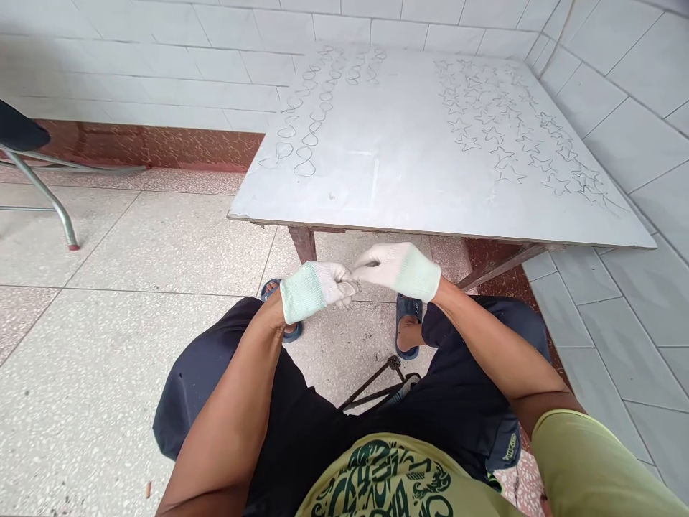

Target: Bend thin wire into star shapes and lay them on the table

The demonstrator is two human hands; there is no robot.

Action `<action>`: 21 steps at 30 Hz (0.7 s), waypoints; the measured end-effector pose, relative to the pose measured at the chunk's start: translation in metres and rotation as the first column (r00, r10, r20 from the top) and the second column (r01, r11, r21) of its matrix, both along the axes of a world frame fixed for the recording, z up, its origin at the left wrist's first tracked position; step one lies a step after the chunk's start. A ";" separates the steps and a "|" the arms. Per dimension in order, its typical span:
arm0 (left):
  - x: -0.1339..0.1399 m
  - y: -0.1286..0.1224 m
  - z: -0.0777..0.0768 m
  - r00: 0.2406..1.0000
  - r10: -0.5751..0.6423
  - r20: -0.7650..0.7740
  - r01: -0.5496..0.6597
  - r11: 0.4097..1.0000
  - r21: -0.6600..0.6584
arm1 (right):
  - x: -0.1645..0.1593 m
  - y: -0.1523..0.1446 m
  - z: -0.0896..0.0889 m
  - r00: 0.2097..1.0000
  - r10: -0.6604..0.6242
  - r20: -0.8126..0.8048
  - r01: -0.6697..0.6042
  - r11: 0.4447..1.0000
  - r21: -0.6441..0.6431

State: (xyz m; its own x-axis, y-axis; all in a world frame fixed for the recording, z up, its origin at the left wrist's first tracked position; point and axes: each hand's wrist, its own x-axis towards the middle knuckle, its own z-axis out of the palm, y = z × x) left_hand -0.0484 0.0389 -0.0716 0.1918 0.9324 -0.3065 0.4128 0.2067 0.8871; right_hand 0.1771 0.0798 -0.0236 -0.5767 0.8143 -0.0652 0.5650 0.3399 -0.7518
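In front of the table's edge, my two gloved hands meet fingertip to fingertip. My left hand is closed, its thumb pressed against the fingers. A bit of thin wire shows at those fingertips; most of it is hidden by the gloves. My right hand pinches at the same spot, thumb and fingers together on the wire. Bent wire figure-eights lie in rows on the table's left side. Many wire star shapes spread over its right side.
The low white table stands against tiled walls. Below my hands are sandals and a dark metal frame between my legs. A metal-legged chair is at the far left on the speckled floor.
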 end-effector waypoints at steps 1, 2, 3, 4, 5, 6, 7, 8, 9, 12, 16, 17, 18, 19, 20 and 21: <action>0.001 0.000 -0.002 0.999 0.039 0.011 -0.039 0.999 0.005 | -0.002 -0.002 0.000 1.000 0.009 -0.004 -0.009 1.000 -0.018; 0.003 0.000 -0.004 0.997 0.077 0.028 -0.077 0.997 0.013 | -0.003 -0.004 0.000 1.000 0.007 -0.014 -0.007 0.999 -0.036; 0.004 0.000 -0.006 0.992 0.112 0.050 -0.113 0.993 0.021 | -0.004 -0.005 0.000 1.000 -0.009 -0.026 0.008 0.999 -0.051; 0.006 0.000 -0.008 0.987 0.144 0.074 -0.146 0.989 0.029 | -0.004 -0.005 0.000 0.999 -0.029 -0.037 0.027 0.998 -0.063; 0.007 0.000 -0.010 0.978 0.181 0.106 -0.185 0.982 0.035 | -0.004 -0.006 -0.001 0.997 -0.053 -0.048 0.049 0.996 -0.069; 0.008 0.000 -0.010 0.964 0.219 0.148 -0.226 0.974 0.031 | -0.004 -0.005 -0.002 0.995 -0.078 -0.058 0.074 0.995 -0.068; 0.009 0.001 -0.011 0.948 0.252 0.196 -0.260 0.966 0.014 | -0.003 -0.005 -0.003 0.992 -0.105 -0.067 0.102 0.993 -0.058; 0.010 0.001 -0.011 0.931 0.276 0.240 -0.281 0.960 -0.016 | -0.003 -0.004 -0.004 0.989 -0.132 -0.071 0.129 0.991 -0.043; 0.011 0.001 -0.010 0.914 0.296 0.279 -0.293 0.955 -0.053 | -0.003 -0.004 -0.006 0.985 -0.157 -0.072 0.156 0.988 -0.023; 0.014 0.002 -0.004 0.907 0.298 0.298 -0.281 0.954 -0.101 | -0.004 -0.004 -0.008 0.973 -0.223 -0.065 0.226 0.973 0.044; 0.019 0.000 0.007 0.955 0.210 0.207 -0.210 0.977 -0.024 | -0.005 -0.005 -0.007 0.958 -0.277 -0.078 0.283 0.957 0.064; 0.021 0.000 0.009 0.956 0.199 0.213 -0.203 0.979 -0.004 | -0.005 -0.004 -0.007 0.956 -0.283 -0.084 0.288 0.956 0.058; 0.023 -0.001 0.011 0.955 0.192 0.227 -0.202 0.979 0.023 | -0.005 -0.003 -0.006 0.954 -0.286 -0.092 0.292 0.955 0.048; 0.025 -0.001 0.013 0.954 0.188 0.234 -0.206 0.977 0.056 | -0.005 -0.002 -0.006 0.952 -0.287 -0.102 0.292 0.956 0.037; 0.028 -0.002 0.014 0.954 0.186 0.235 -0.212 0.973 0.089 | -0.004 -0.001 -0.006 0.951 -0.286 -0.114 0.291 0.956 0.029; 0.030 -0.003 0.015 0.954 0.188 0.232 -0.219 0.969 0.117 | -0.003 0.001 -0.006 0.950 -0.284 -0.126 0.289 0.957 0.025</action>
